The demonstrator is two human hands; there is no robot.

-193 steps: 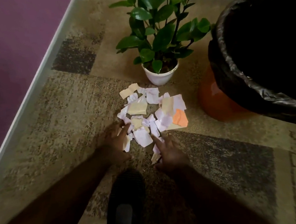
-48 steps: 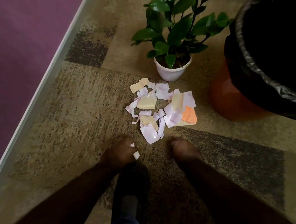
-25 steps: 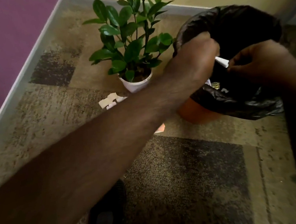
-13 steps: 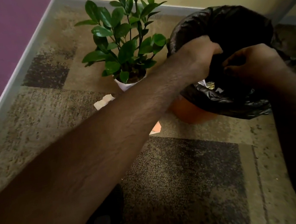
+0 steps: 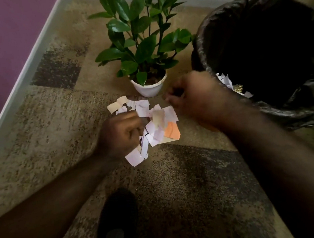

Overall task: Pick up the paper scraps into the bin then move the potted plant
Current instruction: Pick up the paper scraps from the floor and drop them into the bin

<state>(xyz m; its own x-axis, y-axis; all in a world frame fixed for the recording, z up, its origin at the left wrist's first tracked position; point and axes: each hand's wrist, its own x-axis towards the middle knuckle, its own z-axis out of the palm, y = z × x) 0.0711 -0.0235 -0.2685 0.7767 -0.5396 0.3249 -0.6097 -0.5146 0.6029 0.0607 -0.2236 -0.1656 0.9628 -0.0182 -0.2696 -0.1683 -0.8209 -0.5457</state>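
on the patterned brown-and-tan carpet (image 5: 34, 135), head view: a loose heap of torn white, cream and orange paper scraps (image 5: 153, 125) lies just in front of the leafy green plant in a small white pot (image 5: 149, 89), with the orange bin lined with a black plastic bag (image 5: 262, 45) standing to its right; a few white scraps (image 5: 225, 80) already rest inside the liner near its rim. left hand (image 5: 122, 135) sits over the left edge of the heap, fingers curled toward the paper; motion blur hides whether anything is pinched, so its grip cannot be told. right hand (image 5: 191, 96) hovers between the heap and the bin rim, fingers bent inward; it too is blurred, and whether it holds a scrap cannot be told. a dark shoe (image 5: 115, 220) shows at the lower edge. judged step: gathering another handful, with most of the heap yet to be cleared and the plant not yet moved. to do it well, sweep both hands inward from opposite edges so the light pieces bunch together, close the fingers fully before lifting, carry low over the rim, and release well inside the liner; keep clear of the pot so that it is not tipped.
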